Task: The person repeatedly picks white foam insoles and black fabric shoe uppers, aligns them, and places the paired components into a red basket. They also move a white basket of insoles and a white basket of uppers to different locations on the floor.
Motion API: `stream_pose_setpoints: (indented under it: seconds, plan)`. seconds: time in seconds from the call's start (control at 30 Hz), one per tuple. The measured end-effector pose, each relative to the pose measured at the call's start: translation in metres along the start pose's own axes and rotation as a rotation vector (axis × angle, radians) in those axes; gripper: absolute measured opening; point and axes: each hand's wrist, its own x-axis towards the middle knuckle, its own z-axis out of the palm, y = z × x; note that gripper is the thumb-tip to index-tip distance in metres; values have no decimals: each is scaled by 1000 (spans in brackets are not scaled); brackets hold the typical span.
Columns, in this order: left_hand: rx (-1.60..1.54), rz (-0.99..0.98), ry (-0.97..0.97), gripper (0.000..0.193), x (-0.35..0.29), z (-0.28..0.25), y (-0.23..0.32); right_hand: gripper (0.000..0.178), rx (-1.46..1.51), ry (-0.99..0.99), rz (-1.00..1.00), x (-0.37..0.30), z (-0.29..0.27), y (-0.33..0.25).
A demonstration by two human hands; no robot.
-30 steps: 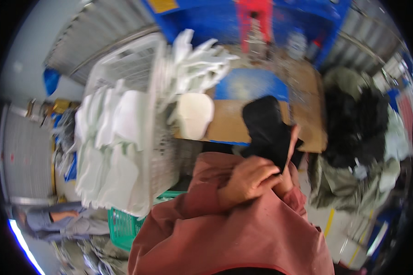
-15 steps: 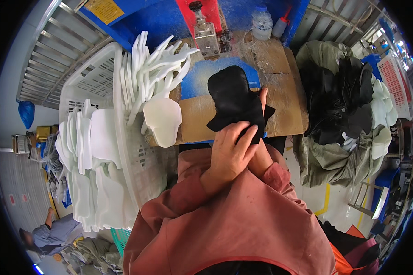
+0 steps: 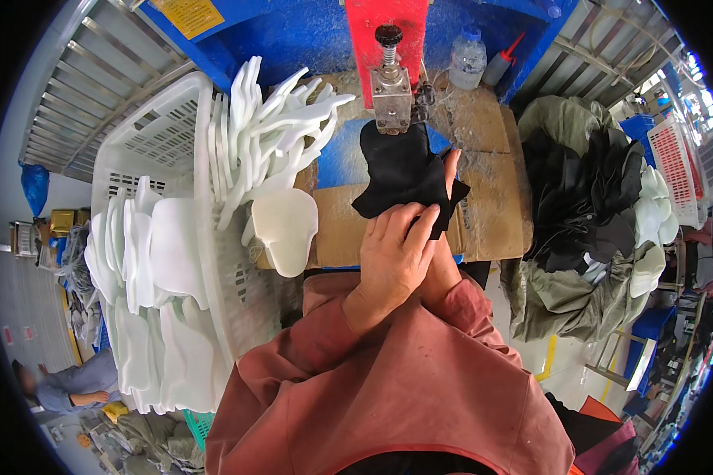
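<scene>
A black, soft-looking flat piece (image 3: pixel 400 162), rounded at the far end and flared at the near end, lies over the work table. Its far end reaches the metal head (image 3: pixel 391 107) of a machine; whether they touch I cannot tell. My left hand (image 3: pixel 396 249) grips the near end, its fingers bent together on top. My right hand (image 3: pixel 449 178) holds the piece from below along its right side. One of its fingers points forward; the rest are hidden. Just left of my hands, a cream-white shaped pad (image 3: pixel 287 226) rests at the table's edge.
A white plastic basket (image 3: pixel 206 214) at the left holds several white moulded pads (image 3: pixel 178 245). Cardboard (image 3: pixel 491 190) covers the table. Behind stand a bottle (image 3: pixel 468 62) and a red-tipped squeeze bottle (image 3: pixel 502 63). Black pieces (image 3: pixel 582 186) heap on a grey-green sack (image 3: pixel 558 297) at the right.
Both hands have moved the black piece forward and left relative to the machine, so its far end now meets the metal head in view. The view has shifted slightly.
</scene>
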Motion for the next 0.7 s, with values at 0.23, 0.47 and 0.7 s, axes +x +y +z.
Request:
stream_pose_setpoints:
  seconds: [0.23,0.47,0.7]
  plan:
    - [-17,-29,6,49,10,-1,-10,67,-69,82,-84,15,7,8]
    - [-115,-40,21,46,10,-1,-26,65,-25,-32,-73,30,-8,5]
    - [-294,-60,36,33,-4,-12,-33,77,0,-154,-31,25,-15,0]
